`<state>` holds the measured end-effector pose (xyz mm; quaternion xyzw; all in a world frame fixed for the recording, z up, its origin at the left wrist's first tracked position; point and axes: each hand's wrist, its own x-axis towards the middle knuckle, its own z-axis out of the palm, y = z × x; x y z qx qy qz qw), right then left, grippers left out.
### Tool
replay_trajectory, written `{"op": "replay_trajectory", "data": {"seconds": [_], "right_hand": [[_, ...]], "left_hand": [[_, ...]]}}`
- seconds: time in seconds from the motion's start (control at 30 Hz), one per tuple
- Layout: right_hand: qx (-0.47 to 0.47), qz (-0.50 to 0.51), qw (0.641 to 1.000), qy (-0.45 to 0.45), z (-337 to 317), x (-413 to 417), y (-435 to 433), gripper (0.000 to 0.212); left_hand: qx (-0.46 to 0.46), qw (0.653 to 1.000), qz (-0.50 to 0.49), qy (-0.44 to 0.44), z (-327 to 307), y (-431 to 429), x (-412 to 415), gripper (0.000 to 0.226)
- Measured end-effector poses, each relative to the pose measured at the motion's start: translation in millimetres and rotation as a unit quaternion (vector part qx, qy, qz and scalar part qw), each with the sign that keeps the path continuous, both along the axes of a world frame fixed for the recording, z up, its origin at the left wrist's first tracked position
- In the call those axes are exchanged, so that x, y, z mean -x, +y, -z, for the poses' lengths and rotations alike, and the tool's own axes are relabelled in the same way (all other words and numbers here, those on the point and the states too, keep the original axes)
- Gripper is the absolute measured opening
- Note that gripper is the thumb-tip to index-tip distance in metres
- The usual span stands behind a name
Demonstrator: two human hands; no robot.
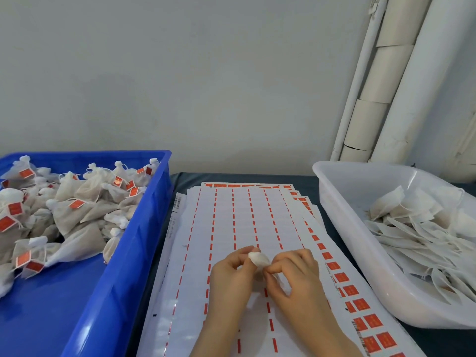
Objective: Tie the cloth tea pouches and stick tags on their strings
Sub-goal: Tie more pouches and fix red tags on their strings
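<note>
A small white cloth tea pouch point(259, 259) is held between both hands above the sticker sheets point(239, 220). My left hand point(231, 276) grips its left end with curled fingers and thumb. My right hand point(296, 274) pinches its right end; the string is too small to make out. Most of the pouch is hidden by my fingers. Red tags point(360, 305) remain along the right edge of the sheets.
A blue crate point(144, 228) on the left holds several tied pouches with red tags. A white tub point(342, 228) on the right holds several flat untied pouches. White pipes point(401, 81) stand against the wall at back right.
</note>
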<state>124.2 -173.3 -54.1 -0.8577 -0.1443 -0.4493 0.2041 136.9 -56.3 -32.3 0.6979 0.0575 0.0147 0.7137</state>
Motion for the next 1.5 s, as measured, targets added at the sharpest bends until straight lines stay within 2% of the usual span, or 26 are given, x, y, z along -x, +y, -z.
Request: {"op": "replay_trajectory", "data": {"seconds": [0.1,0.23,0.37,0.53,0.7,0.8,0.93,1.1,1.27,1.37,1.5], "right_hand": [[-0.025,-0.016,0.999,0.032,1.7,0.3,-2.6,0.007],[-0.037,-0.016,0.998,0.046,2.2,1.4,-3.1,0.019],[-0.053,-0.022,0.997,0.046,-1.8,3.9,-1.8,0.010],[-0.068,-0.023,0.994,0.086,-7.1,7.3,-0.8,0.025],[-0.145,-0.042,0.969,0.193,-9.1,10.9,-0.6,0.018],[-0.168,-0.052,0.959,0.224,-9.8,13.3,-0.9,0.031],[-0.183,-0.057,0.949,0.250,-12.5,14.5,-1.9,0.027],[-0.197,-0.047,0.958,0.205,-13.9,16.3,-2.3,0.015],[-0.186,-0.038,0.970,0.150,-14.0,16.9,-2.4,0.021],[-0.183,-0.027,0.975,0.127,-14.9,16.1,-3.9,0.023],[-0.231,-0.034,0.957,0.174,-14.6,15.3,-6.1,0.014]], "left_hand": [[0.026,1.000,0.001,0.006,-3.7,1.2,0.5,0.031],[0.063,0.998,0.023,0.006,-7.9,2.8,3.2,0.027],[0.091,0.995,0.043,0.003,-7.7,1.8,3.8,0.021],[0.075,0.995,0.056,-0.025,-6.2,1.0,5.4,0.012],[0.036,0.997,0.039,-0.051,-3.5,0.6,4.3,0.011],[0.027,0.995,0.047,-0.078,-4.5,2.0,5.2,0.010],[0.015,0.995,0.051,-0.088,-3.9,3.2,5.9,0.033],[-0.012,0.993,0.088,-0.073,-5.2,2.8,6.0,0.022],[-0.014,0.989,0.127,-0.070,-7.5,3.8,8.5,0.020],[-0.033,0.990,0.131,-0.051,-6.4,2.6,6.2,0.011],[-0.043,0.986,0.152,-0.043,-5.9,2.7,5.1,0.012]]}}
